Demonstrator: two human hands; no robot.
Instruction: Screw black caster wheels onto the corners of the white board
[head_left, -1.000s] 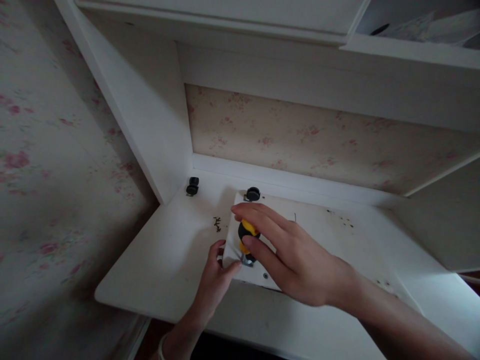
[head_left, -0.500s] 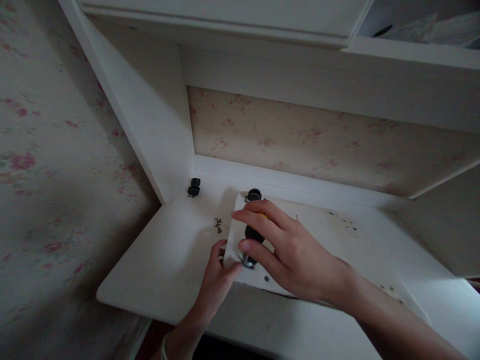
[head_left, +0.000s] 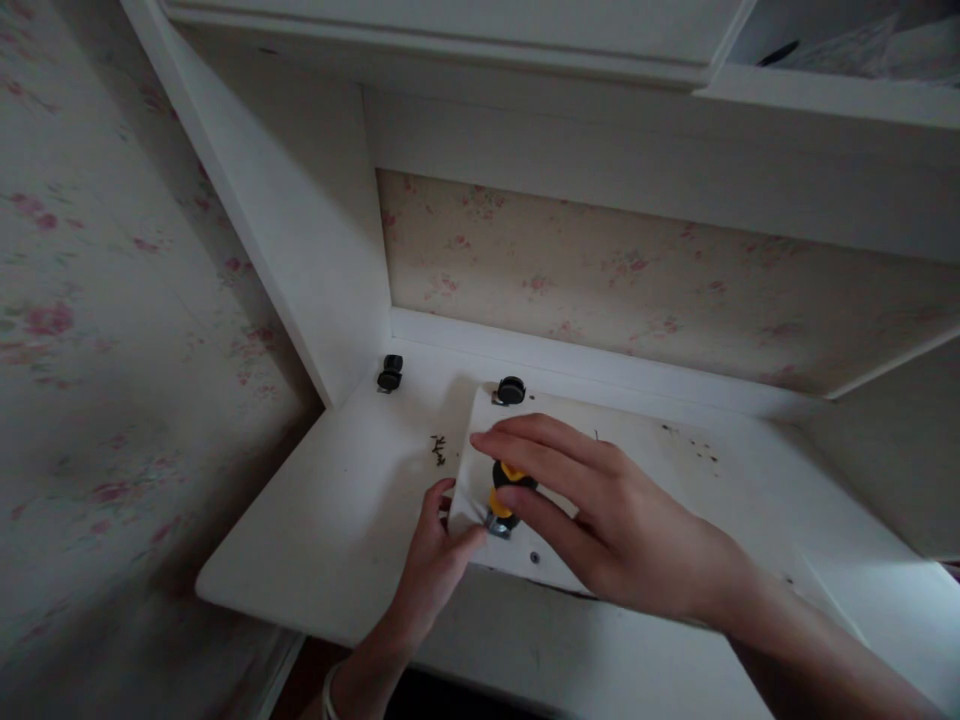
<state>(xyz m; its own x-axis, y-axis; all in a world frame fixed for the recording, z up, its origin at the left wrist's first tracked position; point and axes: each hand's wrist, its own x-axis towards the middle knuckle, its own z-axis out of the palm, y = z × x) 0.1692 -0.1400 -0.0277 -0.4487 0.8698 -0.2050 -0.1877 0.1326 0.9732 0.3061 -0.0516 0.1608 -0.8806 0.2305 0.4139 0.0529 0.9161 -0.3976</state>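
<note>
From far away I saw the yellow-black screwdriver [head_left: 514,481], its long axis steep over the metal bracket [head_left: 500,531] on the white board [head_left: 473,470], its tip hidden. The right hand [head_left: 604,510] was nearer, thumb and fingers closed around it; the left hand [head_left: 437,552] gripped the board's edge, thumb just beside the bracket.

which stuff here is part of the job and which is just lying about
Part of the job, it seems:
screwdriver, in the right hand
board, held by the left hand
metal part by the screwdriver
caster at the board's far corner
probably the other caster and screws, loose on the desk

Just lying about:
dark thing on the upper shelf
plastic beside it
</note>
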